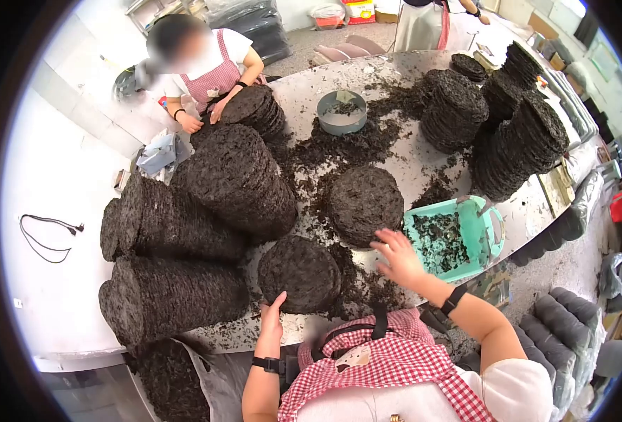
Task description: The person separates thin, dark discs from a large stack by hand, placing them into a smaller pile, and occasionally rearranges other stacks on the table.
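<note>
My left hand [273, 318] grips the near edge of a round, dark dried seaweed cake [300, 273], thumb on top and the other fingers hidden below the rim. My right hand [399, 259] is stretched out with fingers apart, at the near right edge of a second round seaweed stack [366, 204]. Nothing shows in that palm. Just right of it stands a green plastic basket [481, 235] with loose dark flakes inside. Seaweed crumbs [367, 287] lie between the two round pieces and along the table's near side.
Tall seaweed stacks [237, 179] lean and lie on the left, more stacks [522, 144] on the right. A grey round bowl [342, 123] sits farther back on the white table [293, 81]. A co-worker [219, 67] handles a stack at the far left; another person [423, 28] stands behind.
</note>
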Tool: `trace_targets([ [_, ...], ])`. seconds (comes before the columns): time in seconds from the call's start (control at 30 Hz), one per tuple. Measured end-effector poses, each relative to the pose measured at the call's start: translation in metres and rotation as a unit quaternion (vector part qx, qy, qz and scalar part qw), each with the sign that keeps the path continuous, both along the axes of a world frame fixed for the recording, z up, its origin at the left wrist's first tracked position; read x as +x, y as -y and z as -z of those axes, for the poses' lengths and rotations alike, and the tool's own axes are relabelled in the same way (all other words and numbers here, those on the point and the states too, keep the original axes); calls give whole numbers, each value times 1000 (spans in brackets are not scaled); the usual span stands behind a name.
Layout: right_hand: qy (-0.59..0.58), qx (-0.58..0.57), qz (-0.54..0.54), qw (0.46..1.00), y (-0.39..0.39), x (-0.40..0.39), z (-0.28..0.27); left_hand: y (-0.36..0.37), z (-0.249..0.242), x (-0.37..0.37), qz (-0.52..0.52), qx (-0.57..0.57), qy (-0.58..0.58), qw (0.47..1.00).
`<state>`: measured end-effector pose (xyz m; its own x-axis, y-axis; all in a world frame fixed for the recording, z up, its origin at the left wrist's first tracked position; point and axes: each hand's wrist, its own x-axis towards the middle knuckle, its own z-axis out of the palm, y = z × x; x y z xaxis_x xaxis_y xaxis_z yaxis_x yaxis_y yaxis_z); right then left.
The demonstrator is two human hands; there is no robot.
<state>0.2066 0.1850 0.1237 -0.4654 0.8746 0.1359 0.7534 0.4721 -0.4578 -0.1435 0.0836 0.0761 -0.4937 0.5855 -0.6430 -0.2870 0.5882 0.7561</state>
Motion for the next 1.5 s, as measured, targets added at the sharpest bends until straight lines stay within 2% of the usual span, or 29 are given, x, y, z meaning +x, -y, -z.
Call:
trace_targets([
  [0.13,-134,-65,-39,988,24,-23,-13,9,-9,7,5,95,15,995],
  [0.2,-151,-75,-74,983,28,-41,-19,7,-8,13,26,126,17,992],
  [0.23,-155,-89,-89,980,30,-50,-18,5,-11,22,-2,153,6,988],
  [0.33,-160,-93,-126,975,31,-74,-4,-2,0,23,-60,89,-30,994],
  [0.43,-112,-106,-111,982,33,-83,1,-7,-31,4,65,45,136,988],
  [0.5,-115,-146,-84,979,32,-80,9,-5,-37,11,58,87,57,993],
  [0.57,-123,-128,-67,982,35,-80,-2,-7,-57,31,54,118,6,992],
  [0.6,-126,-119,-58,983,36,-79,-8,-7,-64,40,42,133,36,990],
  [0.67,-134,-60,-114,983,36,-83,-20,-7,-70,53,22,163,97,982],
  [0.73,-198,-139,-121,963,39,-92,-30,-5,-72,56,97,189,143,967],
  [0.77,-219,-156,-92,959,39,-95,-30,-6,-72,55,136,203,164,956],
  [0.8,-225,-140,-108,958,36,-96,-31,-6,-73,54,175,214,186,943],
  [0.93,-224,-111,-136,959,31,-98,-35,-8,-79,57,189,136,260,937],
  [1.03,-231,-130,-143,954,29,-94,-44,-8,-84,56,204,152,259,932],
  [1.07,-247,-127,-156,948,30,-93,-42,-6,-87,55,211,158,262,929],
  [1.23,-387,-358,-171,833,20,-76,-57,-1,-94,47,223,129,275,926],
  [1.27,-372,-371,-133,841,10,-68,-64,1,-89,44,210,127,280,928],
  [1.33,-392,-439,79,805,-15,-53,-49,7,-79,35,181,119,286,933],
  [1.4,-560,-313,196,741,-40,-37,-47,11,-78,32,156,151,291,932],
  [1.47,-530,-207,251,783,-74,-11,10,13,-80,29,136,158,312,927],
  [1.5,-417,-146,361,821,-79,-4,34,13,-81,30,138,166,309,926],
])
